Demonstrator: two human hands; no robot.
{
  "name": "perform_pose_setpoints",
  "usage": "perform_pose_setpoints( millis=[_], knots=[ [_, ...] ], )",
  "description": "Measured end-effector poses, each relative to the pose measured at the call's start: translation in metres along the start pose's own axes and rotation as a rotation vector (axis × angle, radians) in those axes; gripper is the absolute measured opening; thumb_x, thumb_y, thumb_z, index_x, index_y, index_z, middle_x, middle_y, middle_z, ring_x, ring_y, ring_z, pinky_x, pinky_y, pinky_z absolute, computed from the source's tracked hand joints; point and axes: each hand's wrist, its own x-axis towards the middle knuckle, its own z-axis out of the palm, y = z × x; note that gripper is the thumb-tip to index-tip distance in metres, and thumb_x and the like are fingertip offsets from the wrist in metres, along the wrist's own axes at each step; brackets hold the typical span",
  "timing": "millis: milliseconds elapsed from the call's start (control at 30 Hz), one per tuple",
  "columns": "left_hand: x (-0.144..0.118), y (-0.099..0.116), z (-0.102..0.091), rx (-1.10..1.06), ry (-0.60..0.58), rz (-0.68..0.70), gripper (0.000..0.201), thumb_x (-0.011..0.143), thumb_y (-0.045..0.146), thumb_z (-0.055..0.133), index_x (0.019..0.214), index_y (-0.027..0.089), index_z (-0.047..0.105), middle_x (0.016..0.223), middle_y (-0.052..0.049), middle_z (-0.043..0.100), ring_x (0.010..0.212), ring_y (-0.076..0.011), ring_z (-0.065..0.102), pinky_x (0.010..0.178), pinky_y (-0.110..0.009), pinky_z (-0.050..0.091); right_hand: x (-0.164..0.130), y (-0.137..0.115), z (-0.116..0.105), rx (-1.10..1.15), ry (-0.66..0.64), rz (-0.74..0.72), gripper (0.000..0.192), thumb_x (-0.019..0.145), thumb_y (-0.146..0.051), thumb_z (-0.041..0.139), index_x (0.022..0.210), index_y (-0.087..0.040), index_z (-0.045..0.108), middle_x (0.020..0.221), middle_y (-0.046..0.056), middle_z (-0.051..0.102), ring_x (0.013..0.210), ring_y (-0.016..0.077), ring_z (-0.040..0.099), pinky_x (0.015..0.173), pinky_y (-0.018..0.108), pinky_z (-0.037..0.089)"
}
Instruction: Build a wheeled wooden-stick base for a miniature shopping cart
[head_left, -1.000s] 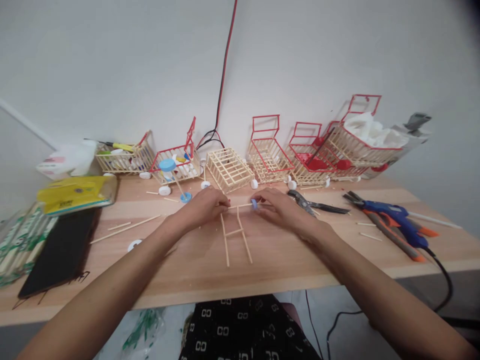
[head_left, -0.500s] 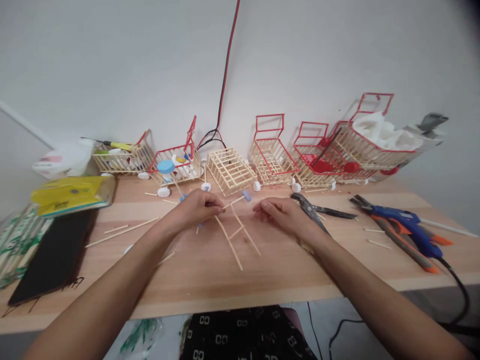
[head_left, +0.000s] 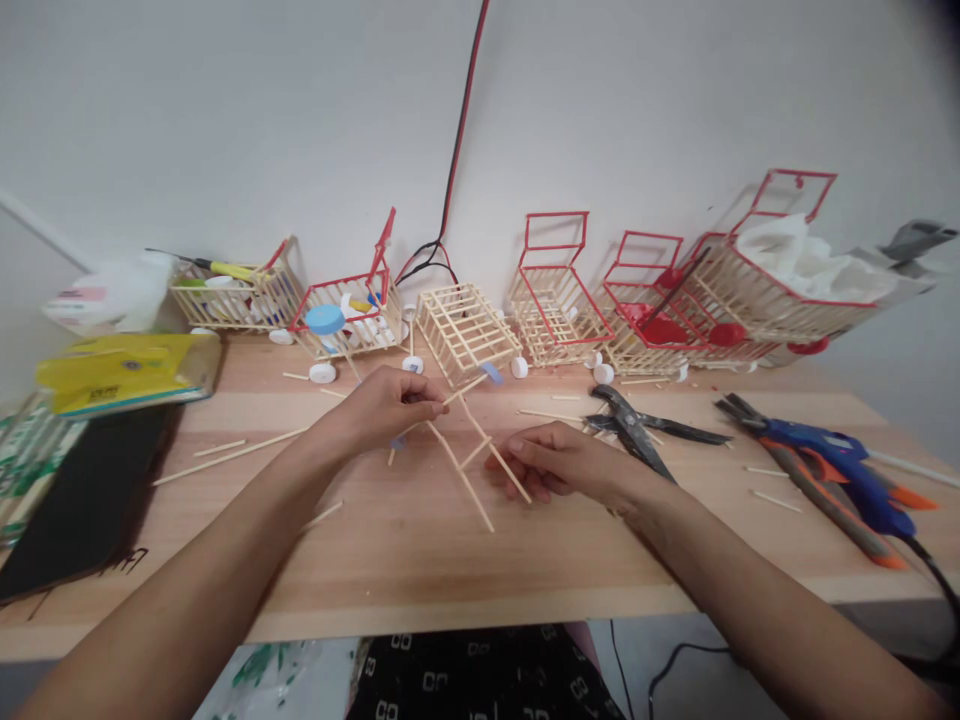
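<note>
The left hand (head_left: 382, 408) now lifts the stick frame (head_left: 472, 450) alone, fingers pinching its axle with the blue cap (head_left: 492, 373); the right hand (head_left: 559, 462) has released, fingers loosely curled beside it.

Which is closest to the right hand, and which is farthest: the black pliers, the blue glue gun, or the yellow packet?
From the right hand, in the head view:
1. Black pliers: just beyond the hand, slightly to its right.
2. Blue glue gun: farther right, near the table's right end.
3. Yellow packet: far across the table, at the left end.
</note>
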Motion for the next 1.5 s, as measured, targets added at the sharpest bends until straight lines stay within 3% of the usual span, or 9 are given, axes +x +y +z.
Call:
perform_pose_setpoints(
  millis=[133, 300, 600, 900, 1000, 1100, 1300, 1500],
  knots=[
    [0.001, 0.0, -0.001, -0.013, -0.015, -0.014, 0.022, 0.076, 0.035, 0.062, 0.074, 0.013, 0.068, 0.057, 0.003, 0.053, 0.049, -0.0064, 0.039, 0.044, -0.017, 0.027, 0.0, 0.0, 0.0, 0.005, 0.04, -0.028, 0.044, 0.086, -0.055, 0.052, 0.094, -0.014, 0.068, 0.063, -0.002, 0.055, 0.045, 0.0041, 0.034, 0.041, 0.019, 0.017],
    [0.002, -0.002, -0.001, -0.029, -0.012, -0.028, 0.019, 0.076, 0.031, 0.061, 0.072, 0.013, 0.065, 0.058, 0.003, 0.052, 0.049, -0.0062, 0.04, 0.043, -0.017, 0.028, 0.001, 0.003, 0.002, 0.003, 0.088, -0.035, 0.04, 0.085, -0.053, 0.054, 0.08, -0.014, 0.063, 0.056, -0.005, 0.047, 0.043, 0.0044, 0.032, 0.04, 0.02, 0.019],
    [0.004, -0.004, -0.001, 0.039, -0.023, 0.031, 0.021, 0.078, 0.031, 0.059, 0.067, 0.013, 0.063, 0.055, 0.004, 0.047, 0.048, -0.0058, 0.037, 0.043, -0.016, 0.027, 0.002, 0.002, 0.001, -0.054, 0.094, -0.027, 0.035, 0.088, -0.047, 0.051, 0.079, -0.015, 0.062, 0.054, -0.006, 0.047, 0.04, 0.0038, 0.031, 0.04, 0.02, 0.02],
    [0.011, -0.015, 0.002, 0.127, 0.009, 0.058, 0.019, 0.079, 0.029, 0.059, 0.076, 0.013, 0.068, 0.058, 0.002, 0.056, 0.052, -0.0087, 0.045, 0.048, -0.02, 0.031, 0.006, 0.007, 0.001, -0.086, 0.073, -0.037, 0.037, 0.087, -0.048, 0.051, 0.079, -0.015, 0.064, 0.055, -0.005, 0.048, 0.041, 0.0042, 0.033, 0.04, 0.02, 0.022],
    [0.005, -0.005, 0.003, 0.224, 0.126, 0.129, 0.017, 0.081, 0.027, 0.058, 0.085, 0.015, 0.069, 0.069, 0.0, 0.063, 0.062, -0.0115, 0.052, 0.056, -0.022, 0.036, 0.006, 0.006, 0.001, -0.101, 0.071, -0.038, 0.036, 0.088, -0.047, 0.051, 0.079, -0.014, 0.064, 0.054, -0.005, 0.048, 0.041, 0.0042, 0.033, 0.04, 0.02, 0.021],
    [-0.013, 0.011, 0.011, 0.444, 0.33, 0.202, 0.014, 0.082, 0.027, 0.06, 0.081, 0.016, 0.067, 0.074, -0.002, 0.063, 0.069, -0.0137, 0.053, 0.063, -0.025, 0.037, 0.006, 0.005, 0.001, -0.111, 0.069, -0.032, 0.037, 0.087, -0.048, 0.051, 0.078, -0.014, 0.064, 0.055, -0.005, 0.049, 0.041, 0.0041, 0.034, 0.04, 0.02, 0.021],
    [-0.048, 0.016, 0.049, 0.614, 0.168, 0.095, 0.026, 0.087, 0.04, 0.056, 0.079, 0.018, 0.065, 0.072, -0.002, 0.064, 0.065, -0.0158, 0.055, 0.061, -0.027, 0.036, 0.007, 0.003, 0.002, -0.082, 0.066, -0.014, 0.035, 0.085, -0.048, 0.053, 0.076, -0.016, 0.063, 0.054, -0.005, 0.048, 0.041, 0.0048, 0.034, 0.04, 0.02, 0.023],
    [-0.045, 0.009, 0.064, 0.612, 0.142, 0.045, 0.019, 0.087, 0.035, 0.056, 0.08, 0.019, 0.063, 0.078, -0.003, 0.067, 0.072, -0.0188, 0.058, 0.064, -0.029, 0.038, 0.008, 0.005, 0.003, -0.088, 0.05, -0.037, 0.036, 0.086, -0.048, 0.052, 0.077, -0.015, 0.065, 0.054, -0.005, 0.048, 0.042, 0.0051, 0.035, 0.041, 0.02, 0.024]
  ],
)
